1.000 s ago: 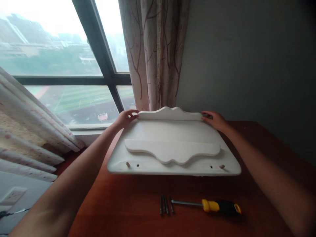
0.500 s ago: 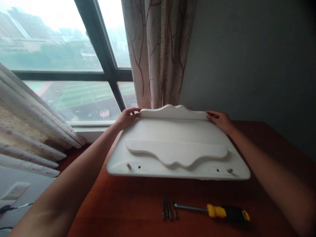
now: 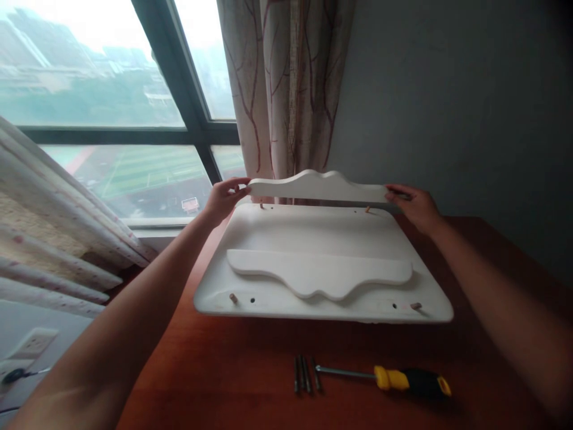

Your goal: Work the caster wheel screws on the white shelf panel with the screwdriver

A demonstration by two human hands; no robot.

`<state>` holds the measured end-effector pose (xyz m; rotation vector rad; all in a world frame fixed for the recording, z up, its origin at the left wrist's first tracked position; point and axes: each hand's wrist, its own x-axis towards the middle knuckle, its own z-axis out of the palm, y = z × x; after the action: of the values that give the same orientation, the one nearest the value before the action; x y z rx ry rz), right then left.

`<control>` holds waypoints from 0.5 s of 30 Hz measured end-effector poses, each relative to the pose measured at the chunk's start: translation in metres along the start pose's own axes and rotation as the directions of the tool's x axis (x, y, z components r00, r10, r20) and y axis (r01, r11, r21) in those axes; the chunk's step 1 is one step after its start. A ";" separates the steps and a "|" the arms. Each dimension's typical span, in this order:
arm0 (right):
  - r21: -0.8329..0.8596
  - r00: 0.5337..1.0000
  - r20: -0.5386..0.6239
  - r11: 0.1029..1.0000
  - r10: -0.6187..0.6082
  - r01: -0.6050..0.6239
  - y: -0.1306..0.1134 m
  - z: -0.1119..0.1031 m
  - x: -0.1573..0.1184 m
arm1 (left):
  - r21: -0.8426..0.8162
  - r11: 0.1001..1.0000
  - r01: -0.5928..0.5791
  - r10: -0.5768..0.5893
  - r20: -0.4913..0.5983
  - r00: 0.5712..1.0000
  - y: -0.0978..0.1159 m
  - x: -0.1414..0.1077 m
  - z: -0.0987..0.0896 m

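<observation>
A white board with a wavy top edge [image 3: 317, 187] is pinched at its left end by my left hand [image 3: 225, 198] and at its right end by my right hand [image 3: 416, 206]. It hangs above the far edge of a white panel [image 3: 308, 232]. Something dark, too small to name, shows among my right fingers. A second wavy white board [image 3: 320, 273] lies flat on the panel. Wooden dowels stick up at the panel's corners, such as the near left dowel [image 3: 233, 298] and the near right dowel [image 3: 416, 306], with small holes beside them.
The panel rests on a reddish-brown table [image 3: 215, 370]. In front of it lie several dark bolts [image 3: 302, 375] and a yellow and black screwdriver [image 3: 403, 380]. Behind are a window [image 3: 120, 179], a patterned curtain [image 3: 290, 89] and a grey wall [image 3: 447, 107].
Both hands have raised the wavy board off the panel's far edge. The far dowels and holes, hidden before, now show beneath it. The second board has not moved.
</observation>
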<state>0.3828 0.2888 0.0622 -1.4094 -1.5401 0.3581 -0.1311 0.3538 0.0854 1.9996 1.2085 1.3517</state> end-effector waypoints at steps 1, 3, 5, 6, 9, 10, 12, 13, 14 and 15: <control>-0.014 1.000 0.019 1.000 -0.008 0.008 -0.002 -0.005 -0.005 | 0.013 1.000 -0.011 0.011 0.021 1.000 0.002 -0.003 -0.003; -0.043 0.998 0.053 0.999 -0.027 0.029 -0.004 -0.011 -0.018 | 0.046 0.998 -0.037 0.034 0.065 0.997 0.005 -0.013 -0.009; -0.087 0.995 0.078 0.993 -0.069 0.076 -0.004 -0.015 -0.035 | 0.082 0.995 -0.064 0.055 0.108 0.993 0.006 -0.026 -0.011; -0.111 0.992 0.086 0.988 -0.097 0.106 -0.003 -0.015 -0.043 | 0.099 0.992 -0.076 0.064 0.127 0.990 0.007 -0.032 -0.011; -0.173 0.979 0.099 0.966 -0.176 0.192 -0.003 -0.014 -0.063 | 0.136 0.985 -0.105 0.082 0.167 0.983 0.008 -0.048 -0.010; -0.186 0.975 0.098 0.959 -0.197 0.213 -0.004 -0.013 -0.068 | 0.143 0.983 -0.113 0.087 0.175 0.981 0.008 -0.052 -0.009; -0.204 0.970 0.091 0.949 -0.225 0.239 -0.006 -0.013 -0.076 | 0.153 0.981 -0.123 0.094 0.186 0.978 0.010 -0.059 -0.010; -0.213 0.968 0.085 0.945 -0.235 0.248 -0.006 -0.013 -0.079 | 0.156 0.980 -0.124 0.094 0.187 0.978 0.011 -0.062 -0.010; -0.220 0.968 0.078 0.943 -0.239 0.251 -0.007 -0.013 -0.081 | 0.159 0.980 -0.122 0.092 0.185 0.979 0.012 -0.064 -0.012; -0.226 0.968 0.071 0.942 -0.239 0.249 -0.008 -0.014 -0.084 | 0.161 0.980 -0.115 0.086 0.178 0.980 0.013 -0.067 -0.013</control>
<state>0.3763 0.2075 0.0373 -1.3723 -1.8153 0.0564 -0.1471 0.2889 0.0659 2.2729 1.1930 1.1275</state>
